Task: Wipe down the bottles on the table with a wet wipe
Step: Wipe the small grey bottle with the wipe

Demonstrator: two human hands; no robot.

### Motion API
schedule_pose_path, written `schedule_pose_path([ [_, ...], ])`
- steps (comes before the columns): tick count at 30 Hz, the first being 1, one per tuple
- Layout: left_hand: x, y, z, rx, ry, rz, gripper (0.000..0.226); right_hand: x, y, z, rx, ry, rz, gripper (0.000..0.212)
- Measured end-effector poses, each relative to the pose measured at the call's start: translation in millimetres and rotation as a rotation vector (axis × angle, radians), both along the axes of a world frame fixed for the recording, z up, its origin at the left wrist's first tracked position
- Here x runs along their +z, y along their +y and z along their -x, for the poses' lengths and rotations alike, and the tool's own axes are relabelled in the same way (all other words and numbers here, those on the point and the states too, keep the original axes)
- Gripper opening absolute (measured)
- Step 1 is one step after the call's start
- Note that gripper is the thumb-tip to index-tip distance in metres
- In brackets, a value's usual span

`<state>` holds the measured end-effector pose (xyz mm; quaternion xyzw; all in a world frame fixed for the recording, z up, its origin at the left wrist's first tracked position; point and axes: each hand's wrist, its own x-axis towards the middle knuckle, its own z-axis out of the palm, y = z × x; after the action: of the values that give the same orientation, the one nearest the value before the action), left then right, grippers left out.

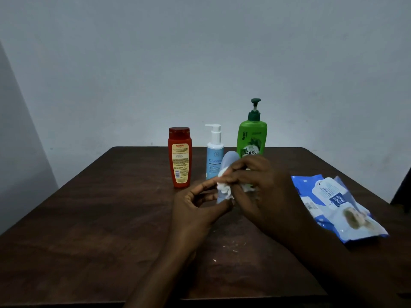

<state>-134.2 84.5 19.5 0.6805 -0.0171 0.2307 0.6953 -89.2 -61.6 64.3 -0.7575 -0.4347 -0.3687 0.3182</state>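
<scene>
Four bottles [179,158] [214,155] [252,138] [230,158], one wipe [224,188], one wipe pack [338,207]

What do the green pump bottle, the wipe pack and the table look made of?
Green pump bottle: probably smooth plastic, moulded shape, slight sheen. Wipe pack: thin plastic film, crinkled and glossy. Table: dark wood or wood-look laminate, grain showing, dull finish.

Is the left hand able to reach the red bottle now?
Probably not at once: the left hand holds the small pale bottle. The way to the red bottle looks free otherwise.
</scene>
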Motion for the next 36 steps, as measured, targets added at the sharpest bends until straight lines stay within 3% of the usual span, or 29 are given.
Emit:
schedule_pose_path([
  [6, 3, 8, -4, 0.033, 0.026, -0.173, 0.048, 21, 3, -23, -0.047, 0.033, -0.036, 0.020],
  [10, 2, 5, -6, 0.063, 0.037, -0.073, 0.042, 11, 11, -18, -0.086, 0.045, -0.040, 0.024],
  [15, 2, 5, -8, 0.090, 0.017, 0.028, 0.040, -7, 10, 5, -0.036, 0.203, -0.094, 0.031],
  [20, 2, 4, -7, 0.097, -0.038, -0.002, 0.044, -11, 9, 6, -0.035, 0.178, -0.142, 0.024],
  [24, 3, 3, -5, 0.093, -0.043, -0.021, 0.059, 2, 10, -7, -0.098, 0.029, -0.164, 0.024],
  [27, 3, 3, -5, 0.071, -0.038, -0.049, 0.054, 22, 11, -19, -0.113, 0.012, -0.180, 0.020],
  [32, 2, 5, -1, -0.035, -0.033, 0.022, 0.045, 48, 3, -30, 0.007, 0.553, -0.218, 0.012],
  [36, 4, 2, 0, -0.167, 0.014, 0.259, 0.047, 43, 1, -40, 0.360, 1.114, -0.590, 0.020],
])
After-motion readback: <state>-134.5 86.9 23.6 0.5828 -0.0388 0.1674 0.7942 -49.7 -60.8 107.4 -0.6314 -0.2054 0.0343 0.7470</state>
